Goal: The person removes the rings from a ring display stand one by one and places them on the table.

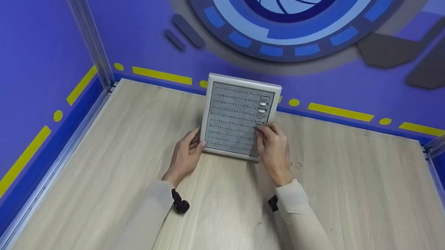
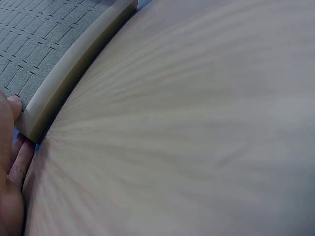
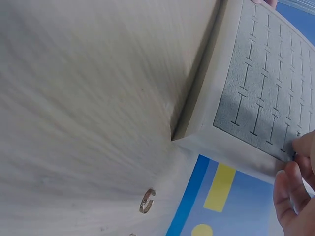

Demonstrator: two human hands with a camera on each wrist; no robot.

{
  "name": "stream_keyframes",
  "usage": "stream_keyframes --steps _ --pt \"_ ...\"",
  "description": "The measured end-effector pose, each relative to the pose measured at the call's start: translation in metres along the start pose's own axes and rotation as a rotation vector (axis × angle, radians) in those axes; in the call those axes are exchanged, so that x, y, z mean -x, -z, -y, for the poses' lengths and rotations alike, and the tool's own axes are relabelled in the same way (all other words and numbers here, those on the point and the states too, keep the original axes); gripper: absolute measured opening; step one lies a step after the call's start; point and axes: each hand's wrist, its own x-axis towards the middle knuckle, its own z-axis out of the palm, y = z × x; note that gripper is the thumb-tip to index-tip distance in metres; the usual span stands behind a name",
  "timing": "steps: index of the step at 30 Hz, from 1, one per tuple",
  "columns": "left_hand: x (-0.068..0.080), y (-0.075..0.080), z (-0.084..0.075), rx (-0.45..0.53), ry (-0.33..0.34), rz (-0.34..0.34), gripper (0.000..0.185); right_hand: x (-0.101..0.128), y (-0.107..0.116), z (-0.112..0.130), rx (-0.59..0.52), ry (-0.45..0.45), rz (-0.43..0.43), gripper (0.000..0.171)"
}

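A ring display tray point(image 1: 232, 120) with a pale frame and grey slotted padding faces me in the head view. My left hand point(image 1: 185, 157) grips its lower left corner, thumb on the front and fingers behind, as the left wrist view shows at the frame point(image 2: 59, 81). Several shiny rings point(image 1: 263, 104) sit in the upper slots of the rightmost column. Just below them my right hand point(image 1: 274, 149) has its thumb and fingers pinched at a slot. In the right wrist view these fingertips point(image 3: 302, 146) close on a small ring, mostly hidden by them.
Beside my right hand, small rings lie on the wooden table point(image 1: 349, 211); one ring point(image 3: 147, 200) shows a gap in its band. Behind the tray rises a blue-purple printed wall point(image 1: 130, 26), with side panels and metal posts at left and right.
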Motion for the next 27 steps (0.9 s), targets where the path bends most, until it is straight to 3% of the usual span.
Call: stream_keyframes --steps 10,27 --pt "0.001 0.0014 -0.0005 0.015 0.019 -0.009 0.058 -0.0013 -0.0015 0.0016 0.042 0.03 -0.006 0.01" --pt "-0.0014 0.0012 -0.0003 -0.001 0.0 -0.006 0.059 -0.0017 -0.0006 -0.0054 -0.062 0.077 -0.012 0.009"
